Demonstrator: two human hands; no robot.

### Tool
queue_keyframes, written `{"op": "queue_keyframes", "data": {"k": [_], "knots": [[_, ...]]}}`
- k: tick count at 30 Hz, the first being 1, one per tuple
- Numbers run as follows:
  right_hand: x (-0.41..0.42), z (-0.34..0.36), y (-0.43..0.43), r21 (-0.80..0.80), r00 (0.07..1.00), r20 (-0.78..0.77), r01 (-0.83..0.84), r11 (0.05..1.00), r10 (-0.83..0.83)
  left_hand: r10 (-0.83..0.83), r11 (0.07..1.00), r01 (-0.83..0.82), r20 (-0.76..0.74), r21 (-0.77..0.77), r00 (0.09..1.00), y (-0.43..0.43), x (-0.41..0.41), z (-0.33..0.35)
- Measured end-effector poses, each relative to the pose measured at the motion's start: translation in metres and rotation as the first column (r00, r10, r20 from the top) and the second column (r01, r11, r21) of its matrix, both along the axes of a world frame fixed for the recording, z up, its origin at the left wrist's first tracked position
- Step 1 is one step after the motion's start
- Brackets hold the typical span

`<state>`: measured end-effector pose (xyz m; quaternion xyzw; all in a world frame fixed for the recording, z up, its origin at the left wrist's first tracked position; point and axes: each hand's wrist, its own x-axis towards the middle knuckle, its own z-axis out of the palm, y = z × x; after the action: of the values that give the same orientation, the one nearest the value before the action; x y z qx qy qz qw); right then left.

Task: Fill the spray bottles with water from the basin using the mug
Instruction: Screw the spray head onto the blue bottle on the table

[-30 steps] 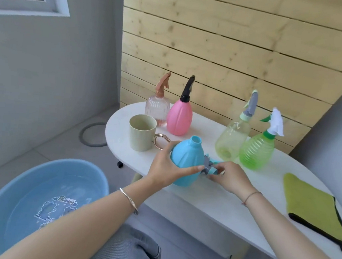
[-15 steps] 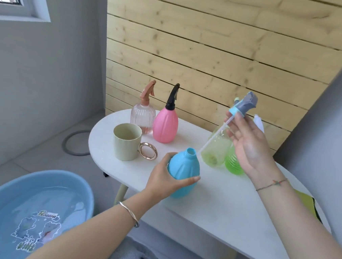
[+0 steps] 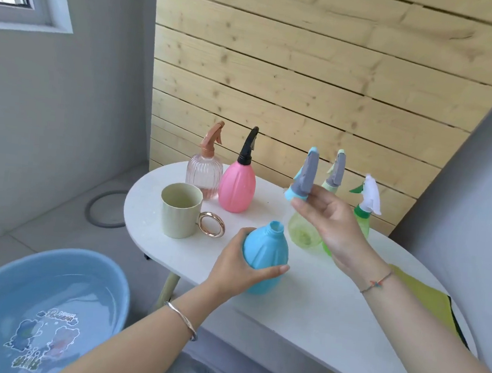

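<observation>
The left hand gripped the uncapped blue bottle upright on the worktop, likely steadying it for filling, while the right hand pinched its spray head clear.

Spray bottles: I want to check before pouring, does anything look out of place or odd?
Only the blue bottle stands out: its neck is open, and the left hand holds it on the table. Its spray head is off, held in the right hand. That suits filling; no spill shows.
</observation>
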<state>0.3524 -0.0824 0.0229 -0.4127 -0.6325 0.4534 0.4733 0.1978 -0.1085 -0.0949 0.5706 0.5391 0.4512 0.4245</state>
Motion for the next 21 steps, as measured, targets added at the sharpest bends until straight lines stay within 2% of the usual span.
{"op": "queue_keyframes", "data": {"k": [5, 14, 18, 21], "knots": [[0.006, -0.016, -0.001, -0.076, 0.976, 0.192, -0.091, 0.993, 0.104, -0.075, 0.997, 0.075, 0.006, -0.013, 0.997, 0.002, -0.004, 0.0], [0.006, -0.015, 0.005, -0.03, 0.874, 0.46, -0.158, 0.987, 0.154, -0.236, 0.969, 0.228, -0.095, -0.092, 0.967, 0.013, -0.027, 0.009], [0.004, -0.014, 0.009, 0.023, 0.832, 0.545, -0.135, 0.991, 0.101, -0.196, 0.979, 0.187, -0.131, -0.078, 0.972, 0.014, -0.024, 0.009], [0.001, -0.019, 0.007, 0.085, 0.855, 0.518, -0.021, 0.996, -0.027, -0.138, 0.989, 0.131, -0.122, -0.062, 0.983, 0.013, -0.017, 0.008]]}}
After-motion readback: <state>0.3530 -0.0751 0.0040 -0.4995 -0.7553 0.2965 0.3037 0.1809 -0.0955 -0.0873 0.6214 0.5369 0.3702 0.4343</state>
